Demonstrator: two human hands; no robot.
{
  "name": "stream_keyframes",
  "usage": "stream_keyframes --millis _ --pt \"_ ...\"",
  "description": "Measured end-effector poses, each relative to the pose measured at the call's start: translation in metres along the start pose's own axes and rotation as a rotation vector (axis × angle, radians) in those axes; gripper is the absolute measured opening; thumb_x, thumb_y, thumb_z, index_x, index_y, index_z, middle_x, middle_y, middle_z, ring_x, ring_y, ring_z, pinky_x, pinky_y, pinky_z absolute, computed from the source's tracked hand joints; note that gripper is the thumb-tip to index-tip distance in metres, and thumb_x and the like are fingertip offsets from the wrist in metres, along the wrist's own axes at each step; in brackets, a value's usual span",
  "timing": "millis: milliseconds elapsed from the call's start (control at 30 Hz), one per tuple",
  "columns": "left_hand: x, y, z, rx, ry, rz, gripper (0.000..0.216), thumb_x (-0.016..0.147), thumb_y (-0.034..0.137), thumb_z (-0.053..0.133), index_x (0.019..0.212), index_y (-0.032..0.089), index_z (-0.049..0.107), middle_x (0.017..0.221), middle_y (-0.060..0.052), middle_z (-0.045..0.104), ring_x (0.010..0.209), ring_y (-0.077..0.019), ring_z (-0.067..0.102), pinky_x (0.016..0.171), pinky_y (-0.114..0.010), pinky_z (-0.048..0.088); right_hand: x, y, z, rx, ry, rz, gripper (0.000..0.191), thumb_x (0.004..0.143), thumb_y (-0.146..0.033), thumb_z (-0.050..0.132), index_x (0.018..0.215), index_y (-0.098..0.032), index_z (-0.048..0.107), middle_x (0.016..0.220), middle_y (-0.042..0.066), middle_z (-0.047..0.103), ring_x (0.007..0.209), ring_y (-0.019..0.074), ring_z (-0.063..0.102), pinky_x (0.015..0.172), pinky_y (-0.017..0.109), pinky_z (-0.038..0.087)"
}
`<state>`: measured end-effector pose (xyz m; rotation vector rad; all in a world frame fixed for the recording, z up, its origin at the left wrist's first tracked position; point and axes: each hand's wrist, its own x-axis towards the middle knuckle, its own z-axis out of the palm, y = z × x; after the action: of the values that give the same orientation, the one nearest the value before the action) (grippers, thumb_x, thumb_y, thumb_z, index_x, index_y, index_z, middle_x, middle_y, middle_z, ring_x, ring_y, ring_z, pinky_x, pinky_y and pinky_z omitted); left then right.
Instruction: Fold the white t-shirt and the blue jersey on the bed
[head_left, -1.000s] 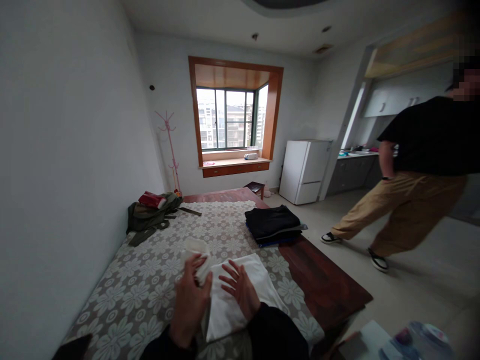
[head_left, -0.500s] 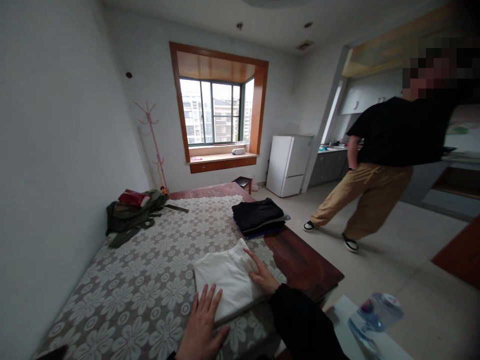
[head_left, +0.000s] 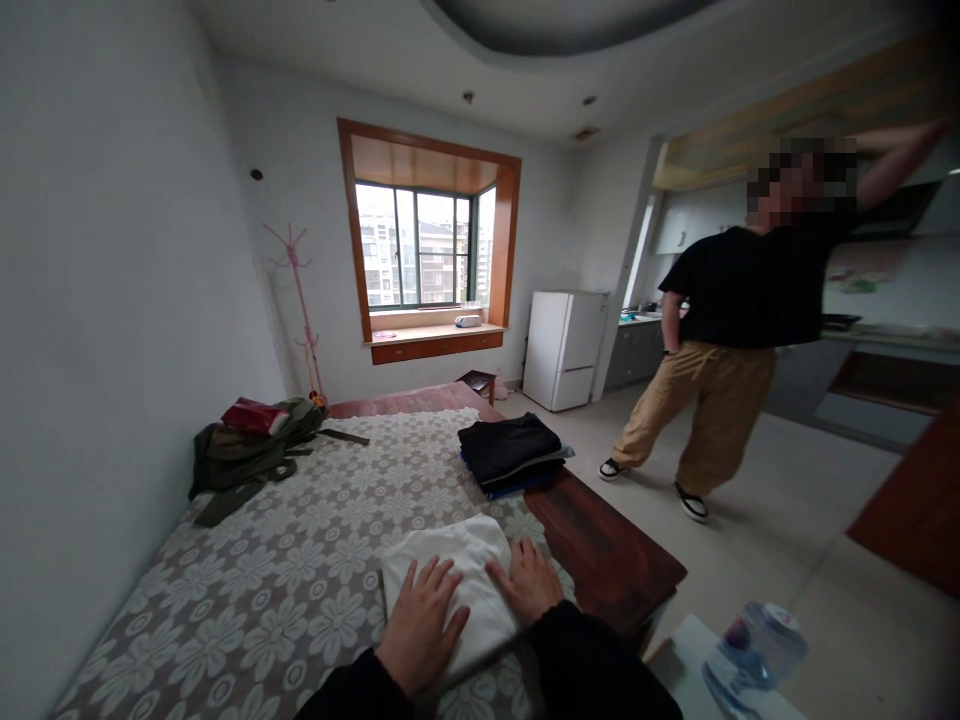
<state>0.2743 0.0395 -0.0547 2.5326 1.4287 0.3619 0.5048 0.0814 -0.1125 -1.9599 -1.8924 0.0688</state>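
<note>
A folded white cloth (head_left: 450, 555) lies on the flower-patterned bed cover (head_left: 285, 590) near the bed's right side. My left hand (head_left: 421, 625) rests flat on top of it, fingers spread. My right hand (head_left: 529, 580) presses on its right edge, fingers stretched out. Neither hand grips anything. Beyond the cloth, a stack of folded dark clothes (head_left: 510, 452) sits at the bed's right edge.
An olive green bag with a red item (head_left: 247, 440) lies by the left wall. A person in a black shirt and tan trousers (head_left: 724, 340) stands on the floor to the right. A white fridge (head_left: 562, 348), a pink coat stand (head_left: 296, 300) and a water bottle (head_left: 754, 645) are around.
The white cloth went from being folded in my hands to lying flat and folded. Both hands now press on it. The person on the right has stepped further into the room.
</note>
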Motion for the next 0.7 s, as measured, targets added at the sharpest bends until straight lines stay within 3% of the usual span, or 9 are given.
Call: stream_keyframes --millis 100,233,400,533,600,700 --pt "0.022 -0.013 0.024 0.011 0.029 0.149 0.064 0.096 0.055 0.042 0.155 0.035 0.03 0.165 -0.004 0.034 0.152 -0.0336 0.028 0.122 -0.062 0.026 0.001 0.001 0.011 0.021 0.032 -0.038 0.029 0.091 -0.045 0.052 0.098 -0.022 0.066 0.11 0.016 0.067 0.106 0.0347 0.064 0.094 0.048 0.05" --pt "0.031 -0.028 0.051 0.034 0.011 0.231 0.077 0.091 0.065 0.042 0.158 0.036 0.016 0.168 -0.005 0.023 0.153 -0.039 0.022 0.121 -0.065 0.023 0.001 0.006 0.016 0.174 0.052 -0.107 0.018 0.089 -0.037 0.052 0.096 -0.025 0.064 0.105 0.011 0.069 0.104 0.0307 0.064 0.095 0.044 0.051" --pt "0.024 -0.021 0.045 -0.046 -0.023 0.173 0.078 0.093 0.067 0.035 0.158 0.036 0.008 0.17 -0.004 0.015 0.156 -0.0368 0.013 0.124 -0.066 0.015 -0.004 0.007 0.013 0.49 -0.003 -0.226 0.032 0.089 -0.03 0.05 0.12 -0.025 0.057 0.111 0.01 0.07 0.105 0.0284 0.066 0.095 0.041 0.052" --pt "0.022 -0.016 0.039 -0.091 -0.017 0.141 0.079 0.091 0.069 0.038 0.157 0.039 0.006 0.17 -0.001 0.014 0.157 -0.0336 0.01 0.126 -0.063 0.011 -0.006 0.011 0.012 0.719 -0.104 -0.236 0.054 0.089 -0.026 0.051 0.14 -0.025 0.037 0.118 0.009 0.07 0.099 0.0265 0.071 0.091 0.041 0.055" --pt "0.021 -0.016 0.041 -0.099 -0.005 0.138 0.08 0.09 0.069 0.04 0.157 0.04 0.009 0.17 0.0 0.014 0.157 -0.0327 0.011 0.126 -0.061 0.011 -0.005 0.012 0.009 0.78 -0.136 -0.277 0.061 0.09 -0.024 0.05 0.147 -0.025 0.029 0.13 0.012 0.067 0.107 0.0267 0.07 0.097 0.043 0.054" --pt "0.021 -0.018 0.045 -0.094 0.01 0.138 0.079 0.09 0.069 0.041 0.158 0.038 0.013 0.17 -0.001 0.015 0.157 -0.0326 0.011 0.127 -0.06 0.011 -0.001 0.011 -0.005 0.727 -0.204 -0.403 0.061 0.091 -0.02 0.047 0.151 -0.026 0.036 0.145 0.012 0.059 0.129 0.0277 0.059 0.11 0.046 0.046"
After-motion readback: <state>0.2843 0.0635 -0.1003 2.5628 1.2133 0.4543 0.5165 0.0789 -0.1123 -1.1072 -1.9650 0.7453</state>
